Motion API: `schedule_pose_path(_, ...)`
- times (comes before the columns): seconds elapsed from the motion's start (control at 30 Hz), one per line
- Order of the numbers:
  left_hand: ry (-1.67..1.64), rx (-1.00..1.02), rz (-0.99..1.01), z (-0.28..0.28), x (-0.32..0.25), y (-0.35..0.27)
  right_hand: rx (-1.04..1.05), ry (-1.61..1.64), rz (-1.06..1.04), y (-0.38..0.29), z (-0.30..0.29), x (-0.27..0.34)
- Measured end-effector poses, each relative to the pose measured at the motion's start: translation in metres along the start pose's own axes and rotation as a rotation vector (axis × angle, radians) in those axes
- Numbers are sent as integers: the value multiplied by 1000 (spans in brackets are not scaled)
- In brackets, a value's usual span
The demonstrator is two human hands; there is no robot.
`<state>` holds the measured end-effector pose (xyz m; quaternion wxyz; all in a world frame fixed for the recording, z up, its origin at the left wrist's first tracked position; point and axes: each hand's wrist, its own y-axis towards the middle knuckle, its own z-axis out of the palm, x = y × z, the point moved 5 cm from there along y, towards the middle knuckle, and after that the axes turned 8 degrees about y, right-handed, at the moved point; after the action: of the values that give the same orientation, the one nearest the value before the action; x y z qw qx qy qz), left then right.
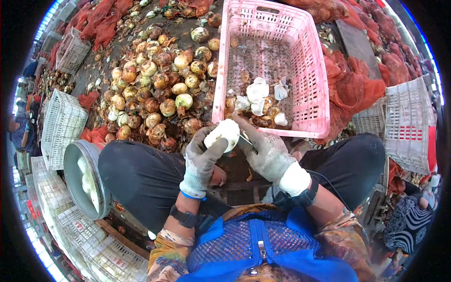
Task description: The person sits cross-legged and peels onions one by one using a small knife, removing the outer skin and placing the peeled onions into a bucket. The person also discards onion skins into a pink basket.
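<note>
A peeled white onion (223, 135) is gripped in my left hand (201, 158), which wears a grey-and-white work glove. My right hand (269, 151), gloved the same way, holds a small knife (245, 138) whose blade is against or close to the onion's right side; the handle is hidden in the fingers. Just beyond both hands stands a pink plastic crate (310, 70). White onion peels (258, 92) and a few brown onion scraps lie at its near end. To the left of the crate is a heap of unpeeled onions (153, 88) on the ground.
A grey bucket (72, 169) with white onions inside stands by my left knee. White plastic crates (65, 123) line the left side, and more white crates (408, 123) stand at right. Red mesh sacks (345, 84) lie around. Another person (407, 222) is at the right edge.
</note>
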<state>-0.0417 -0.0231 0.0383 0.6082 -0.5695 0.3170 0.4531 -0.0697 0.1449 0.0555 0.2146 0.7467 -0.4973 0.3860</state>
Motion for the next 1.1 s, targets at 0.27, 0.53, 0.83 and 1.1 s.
schedule_pose_path(0.27,-102,75,-78,-3,7,-2,134,-57,44,5,-7,3)
schedule_pose_path(0.53,437,77,227,-10,5,-2,157,86,99,6,-5,-6)
schedule_pose_path(0.83,-97,97,185,-3,-12,-9,-100,464,-42,9,-18,-51)
schedule_pose_path(1.1,184,76,331,5,-9,-7,178,1151,440,5,11,-14)
